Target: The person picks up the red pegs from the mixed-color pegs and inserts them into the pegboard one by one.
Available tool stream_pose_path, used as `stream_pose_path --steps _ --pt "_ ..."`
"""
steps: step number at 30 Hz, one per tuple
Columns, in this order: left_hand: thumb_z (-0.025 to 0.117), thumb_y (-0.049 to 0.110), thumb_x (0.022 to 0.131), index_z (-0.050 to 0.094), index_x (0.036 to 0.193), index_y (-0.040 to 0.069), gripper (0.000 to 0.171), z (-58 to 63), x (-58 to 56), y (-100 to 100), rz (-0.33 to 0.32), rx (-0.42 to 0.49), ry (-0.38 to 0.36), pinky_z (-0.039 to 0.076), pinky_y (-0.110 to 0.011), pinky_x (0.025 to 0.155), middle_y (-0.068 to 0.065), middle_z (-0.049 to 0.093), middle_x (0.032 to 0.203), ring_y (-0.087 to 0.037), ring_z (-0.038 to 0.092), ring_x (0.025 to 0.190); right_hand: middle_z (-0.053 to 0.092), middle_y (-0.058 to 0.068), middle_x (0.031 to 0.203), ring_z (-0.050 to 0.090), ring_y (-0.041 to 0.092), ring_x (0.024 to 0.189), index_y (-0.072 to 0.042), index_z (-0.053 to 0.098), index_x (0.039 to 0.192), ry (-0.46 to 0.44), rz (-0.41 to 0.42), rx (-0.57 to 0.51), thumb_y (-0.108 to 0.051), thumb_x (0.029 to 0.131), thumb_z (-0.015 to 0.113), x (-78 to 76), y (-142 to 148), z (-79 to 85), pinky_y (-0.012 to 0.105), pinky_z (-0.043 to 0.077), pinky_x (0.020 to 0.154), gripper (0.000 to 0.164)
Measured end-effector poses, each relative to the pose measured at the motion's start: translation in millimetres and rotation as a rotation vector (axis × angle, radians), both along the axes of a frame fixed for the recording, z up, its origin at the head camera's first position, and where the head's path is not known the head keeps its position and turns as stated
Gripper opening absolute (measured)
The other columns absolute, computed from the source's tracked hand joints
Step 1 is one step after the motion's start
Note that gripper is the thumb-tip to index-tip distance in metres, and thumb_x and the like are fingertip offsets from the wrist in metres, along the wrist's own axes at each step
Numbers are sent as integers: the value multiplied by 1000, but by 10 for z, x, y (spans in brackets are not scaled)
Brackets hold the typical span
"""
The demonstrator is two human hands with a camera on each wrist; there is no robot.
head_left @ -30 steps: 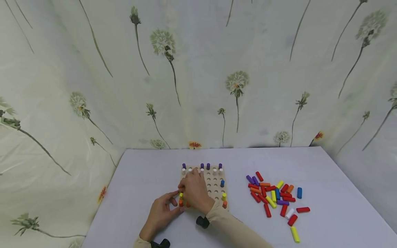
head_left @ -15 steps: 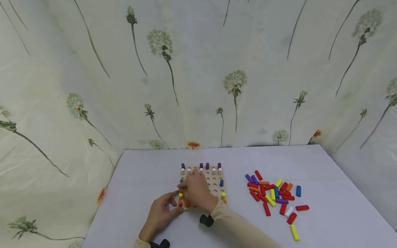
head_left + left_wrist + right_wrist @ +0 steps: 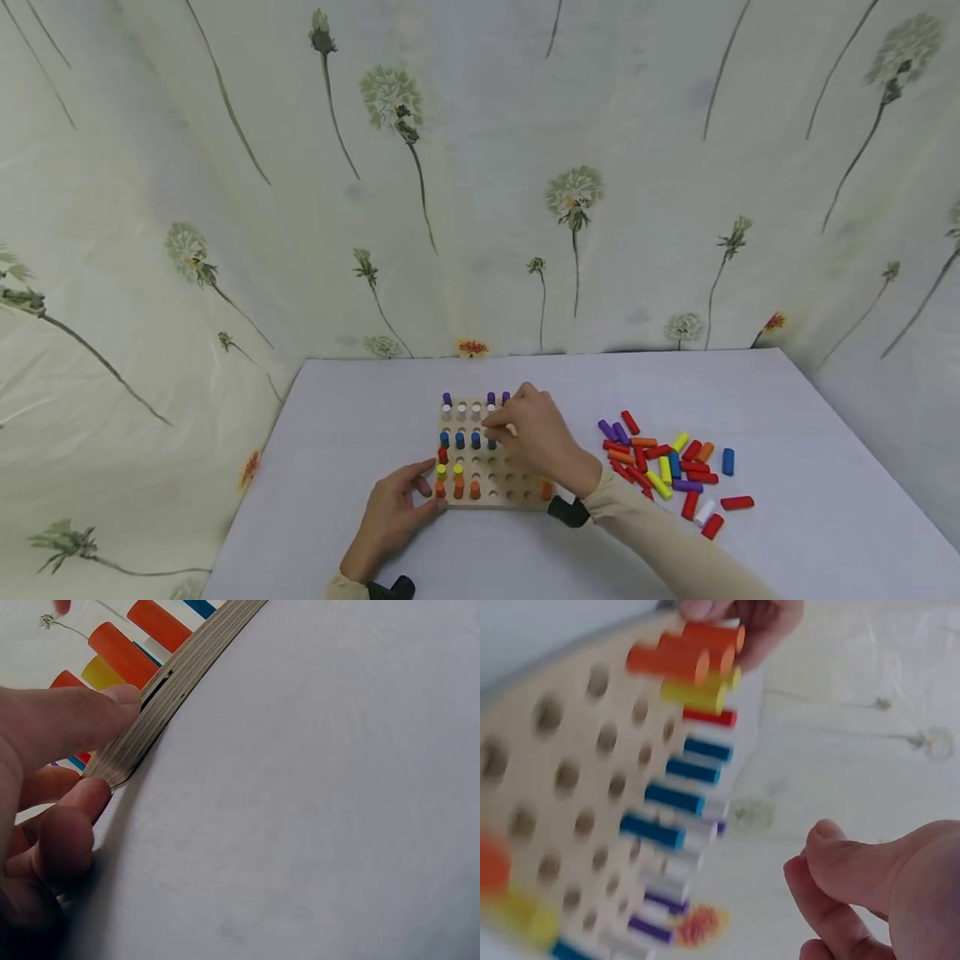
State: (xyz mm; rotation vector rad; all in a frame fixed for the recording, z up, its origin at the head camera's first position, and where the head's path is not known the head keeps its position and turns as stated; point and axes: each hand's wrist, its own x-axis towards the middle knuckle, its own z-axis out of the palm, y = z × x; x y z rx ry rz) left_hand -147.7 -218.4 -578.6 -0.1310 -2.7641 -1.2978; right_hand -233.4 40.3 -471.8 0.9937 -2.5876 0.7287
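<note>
A wooden pegboard [image 3: 517, 502] lies on the table, its front left corner gripped by my left hand [image 3: 390, 518]. The left wrist view shows that thumb [image 3: 82, 720] on the corner, fingers bent around its side. My right hand [image 3: 542, 433] hovers over the board's right half and hides pegs there. In the right wrist view its thumb and index fingertip meet with nothing visible between them. A red peg [image 3: 442, 455] stands in the left column, in front of a row of blue pegs [image 3: 460, 440]. Yellow [image 3: 458, 472] and orange pegs [image 3: 475, 490] stand nearer, white [image 3: 461, 412] and purple pegs [image 3: 447, 399] farther back.
Right of the board lies a loose scatter of pegs, mostly red [image 3: 692, 504], with yellow [image 3: 665, 470], orange, blue [image 3: 728, 462], purple and white ones. Behind the table [image 3: 360, 417] hangs a dandelion-patterned cloth [image 3: 465, 167]. The right sleeve [image 3: 660, 533] crosses the table's front.
My right hand has lifted from the board's left side and moved right, uncovering the red peg and the blue row. My left hand has stayed at the corner.
</note>
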Motion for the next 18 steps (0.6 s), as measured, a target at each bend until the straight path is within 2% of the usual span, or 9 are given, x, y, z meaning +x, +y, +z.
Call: stream_pose_path --steps 4,10,14,18 --pt "90 31 84 70 137 11 60 10 -16 36 17 -8 -29 33 -20 53 8 67 90 -2 44 59 79 -5 87 49 12 82 -17 87 103 -46 -64 36 -13 89 86 -163 385 142 32 37 74 14" --pt "89 30 85 70 137 11 59 13 -30 48 17 -17 -31 33 -19 53 7 68 91 -2 44 59 80 -1 91 50 19 85 -13 86 108 -60 -125 92 -11 91 83 -371 938 280 34 39 73 17" --pt "89 30 84 70 137 11 60 12 -25 44 17 -17 -32 34 -20 54 7 68 91 -2 45 60 80 0 93 53 24 90 -12 85 110 -92 -164 132 -10 92 82 -485 1272 243 38 42 75 18" --pt "90 31 84 70 137 11 60 5 -20 22 22 -21 -23 34 -20 54 8 68 91 -2 45 59 81 4 96 60 32 97 -9 83 113 -164 -208 175 -7 92 81 -584 1571 94 47 50 80 22"
